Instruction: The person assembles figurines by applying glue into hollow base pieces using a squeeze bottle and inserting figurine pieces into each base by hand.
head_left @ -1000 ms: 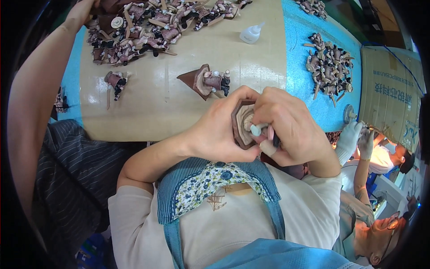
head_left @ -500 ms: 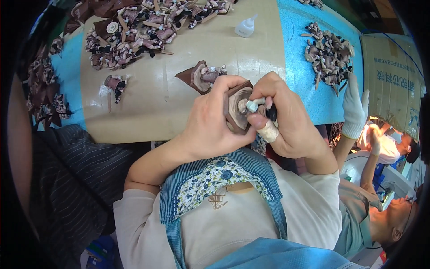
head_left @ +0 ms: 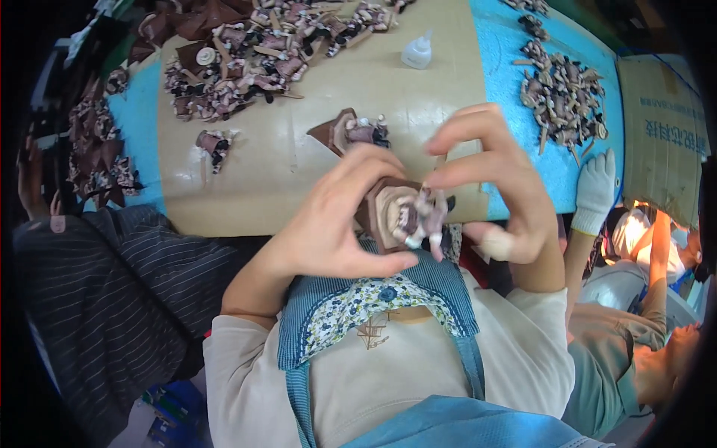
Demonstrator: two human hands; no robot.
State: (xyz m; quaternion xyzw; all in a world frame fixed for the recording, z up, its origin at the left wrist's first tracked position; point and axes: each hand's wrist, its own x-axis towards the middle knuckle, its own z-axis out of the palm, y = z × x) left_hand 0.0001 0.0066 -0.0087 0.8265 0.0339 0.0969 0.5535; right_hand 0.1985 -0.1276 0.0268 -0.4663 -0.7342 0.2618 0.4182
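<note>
My left hand (head_left: 328,213) is wrapped round a small figurine (head_left: 407,216) with a brown angular base, held just above my apron. The base sits in the palm, and the pinkish-brown figure with pale and dark parts points toward the right. My right hand (head_left: 511,187) is open beside it, fingers curved and apart, with a pale covering on the thumb. Its index fingertip is close to the figure; whether it touches, I cannot tell. Beyond my left hand, a similar figurine (head_left: 362,133) with a pointed brown base lies on the table.
A small white squeeze bottle (head_left: 417,54) stands at the table's far side. Heaped figurine parts (head_left: 250,63) lie far left, with another pile (head_left: 564,97) at the right. One loose figure (head_left: 215,145) lies left. A co-worker's gloved hand (head_left: 596,187) rests near a cardboard box (head_left: 661,127).
My right hand has let go of the figurine and moved off to the right, fingers spreading. The figurine has turned and dropped slightly in my left hand. The co-worker's gloved hand has lowered.
</note>
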